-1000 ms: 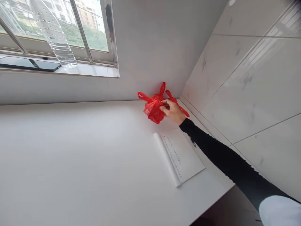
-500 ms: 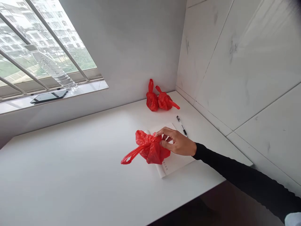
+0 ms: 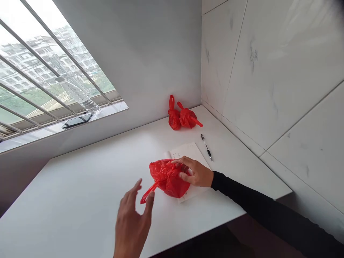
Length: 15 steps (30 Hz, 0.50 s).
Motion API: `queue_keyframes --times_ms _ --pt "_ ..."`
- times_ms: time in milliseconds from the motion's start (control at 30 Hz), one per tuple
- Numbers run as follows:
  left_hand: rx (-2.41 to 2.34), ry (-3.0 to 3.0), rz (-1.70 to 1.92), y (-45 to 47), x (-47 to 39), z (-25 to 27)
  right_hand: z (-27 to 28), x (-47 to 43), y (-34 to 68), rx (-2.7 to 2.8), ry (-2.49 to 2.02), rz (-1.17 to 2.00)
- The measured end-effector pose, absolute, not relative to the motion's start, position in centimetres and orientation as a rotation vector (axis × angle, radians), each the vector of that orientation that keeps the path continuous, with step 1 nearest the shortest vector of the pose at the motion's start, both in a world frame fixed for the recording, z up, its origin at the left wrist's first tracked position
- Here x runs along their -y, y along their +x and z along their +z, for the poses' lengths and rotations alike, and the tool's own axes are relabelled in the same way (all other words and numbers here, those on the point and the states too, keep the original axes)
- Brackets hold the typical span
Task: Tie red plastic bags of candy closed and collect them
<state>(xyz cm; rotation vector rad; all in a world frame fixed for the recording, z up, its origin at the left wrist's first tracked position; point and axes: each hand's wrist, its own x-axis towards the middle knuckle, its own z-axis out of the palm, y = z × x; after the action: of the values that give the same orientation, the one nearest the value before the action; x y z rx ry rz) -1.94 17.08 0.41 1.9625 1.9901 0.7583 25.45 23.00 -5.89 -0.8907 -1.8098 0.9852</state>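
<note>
A knotted red plastic bag [image 3: 176,184] rests on an open notebook [image 3: 192,150], covering part of its pages. One looped handle of the bag sticks out to the left. My right hand [image 3: 197,173] is at the bag's right side, its curled fingers and thumb on the red plastic near the top. My left hand [image 3: 133,215] is raised in front of the loop, thumb and fingers spread with nothing between them. Whether the left fingertips touch the loop I cannot tell. What the bag contains is hidden.
Two more tied red bags [image 3: 185,118] stand against the back wall. A black-capped pen [image 3: 206,147] lies right of the notebook on the white table [image 3: 94,179]. On the windowsill are a clear water bottle [image 3: 79,95] and a dark phone [image 3: 77,121]. Tiled wall bounds the right.
My left hand has come into view from below, near the bag's loop. The bag's top has spread wider, and my right hand has shifted slightly along it. The view has turned a little.
</note>
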Motion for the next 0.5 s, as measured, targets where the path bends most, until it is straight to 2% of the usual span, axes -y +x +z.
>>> queue_keyframes --times_ms 133,367,500 --pt "-1.907 1.897 0.576 0.0 -18.8 -0.6 -5.8 -23.3 25.9 1.804 -0.955 0.936" --pt "-1.878 1.835 0.538 -1.4 -17.4 -1.1 -6.5 -23.9 25.4 1.869 -1.020 0.896" --pt "-1.956 1.706 0.574 -2.2 -15.4 -0.1 -5.1 -23.6 25.4 1.783 -1.062 0.843"
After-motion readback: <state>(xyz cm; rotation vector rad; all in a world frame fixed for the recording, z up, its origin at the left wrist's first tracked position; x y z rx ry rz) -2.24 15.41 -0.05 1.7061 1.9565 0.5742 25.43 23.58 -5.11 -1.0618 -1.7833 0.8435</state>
